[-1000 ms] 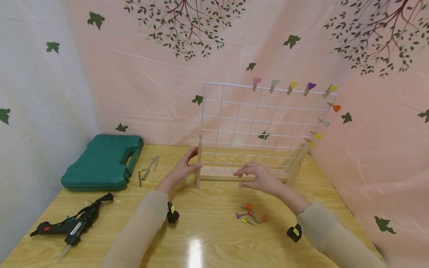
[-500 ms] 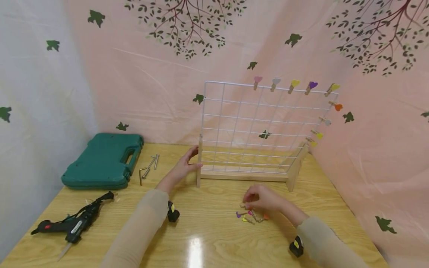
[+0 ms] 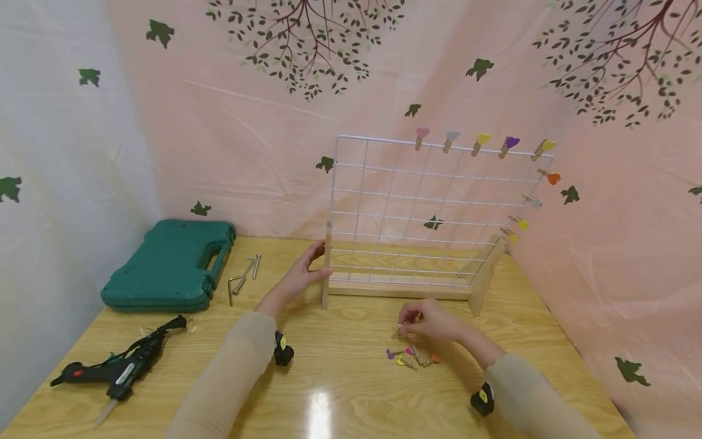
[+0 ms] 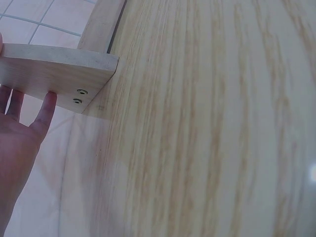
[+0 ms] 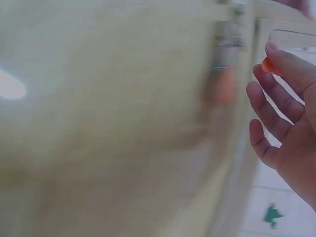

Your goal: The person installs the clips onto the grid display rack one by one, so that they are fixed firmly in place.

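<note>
In the head view, a white wire grid (image 3: 403, 191) stands upright on a wooden stand. My left hand (image 3: 301, 272) holds the stand's left leg (image 3: 325, 292), thumb at the front edge and fingers toward the back; the left wrist view shows fingertips on this wooden leg (image 4: 59, 74). My right hand (image 3: 433, 320) is low over the table in front of the grid. Between its thumb and index finger it pinches a small clothespin with an orange heart (image 5: 268, 65). Just below lie several loose heart clothespins, among them a purple one (image 3: 390, 353) and a yellow one (image 3: 400, 361).
Heart clothespins, such as a purple one (image 3: 511, 143) and an orange one (image 3: 553, 178), sit along the grid's top and right edges. Left of the stand are a green case (image 3: 164, 268), bolts and a hex key (image 3: 230, 291). A black glue gun (image 3: 128, 369) lies at front left.
My right hand has come down from in front of the grid to the loose clothespins and picked up the orange-heart one, lifting it slightly. The left hand stays on the stand's leg.
</note>
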{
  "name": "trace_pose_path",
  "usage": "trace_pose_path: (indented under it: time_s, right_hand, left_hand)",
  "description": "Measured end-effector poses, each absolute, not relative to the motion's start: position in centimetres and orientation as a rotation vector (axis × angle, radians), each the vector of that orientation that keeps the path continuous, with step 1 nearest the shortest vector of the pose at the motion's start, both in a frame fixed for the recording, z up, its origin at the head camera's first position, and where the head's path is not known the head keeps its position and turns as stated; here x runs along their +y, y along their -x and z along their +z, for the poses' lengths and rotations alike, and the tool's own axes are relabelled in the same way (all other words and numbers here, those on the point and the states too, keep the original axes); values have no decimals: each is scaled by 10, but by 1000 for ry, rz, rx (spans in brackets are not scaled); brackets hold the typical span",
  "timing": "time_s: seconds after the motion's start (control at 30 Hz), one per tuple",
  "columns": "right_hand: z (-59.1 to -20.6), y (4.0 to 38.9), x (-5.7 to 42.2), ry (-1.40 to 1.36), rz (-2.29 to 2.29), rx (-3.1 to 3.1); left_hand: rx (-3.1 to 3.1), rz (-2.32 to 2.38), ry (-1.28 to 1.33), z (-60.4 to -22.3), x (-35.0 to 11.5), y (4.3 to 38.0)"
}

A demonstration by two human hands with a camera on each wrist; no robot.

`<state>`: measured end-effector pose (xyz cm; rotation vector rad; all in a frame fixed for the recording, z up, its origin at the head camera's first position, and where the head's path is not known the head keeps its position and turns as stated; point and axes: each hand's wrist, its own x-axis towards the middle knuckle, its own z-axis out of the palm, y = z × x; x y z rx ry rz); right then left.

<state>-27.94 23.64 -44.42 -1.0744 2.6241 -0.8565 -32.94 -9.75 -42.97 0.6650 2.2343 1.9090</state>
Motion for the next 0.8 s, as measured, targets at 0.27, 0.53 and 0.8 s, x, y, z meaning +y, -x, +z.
trace_pose_path:
  time_s: [0.27, 0.53, 0.8]
  right_hand:
    - [-376, 282, 224, 1163, -892, 2700]
    - [-300, 279, 204, 1539, -994, 2775]
    - [-230, 281, 190, 1573, -950, 3134]
  left_hand:
    - [2233, 1927, -675, -431, -97, 330]
    - [2225, 1935, -665, -431, -96, 330]
    - [2215, 1953, -682, -430, -96, 329]
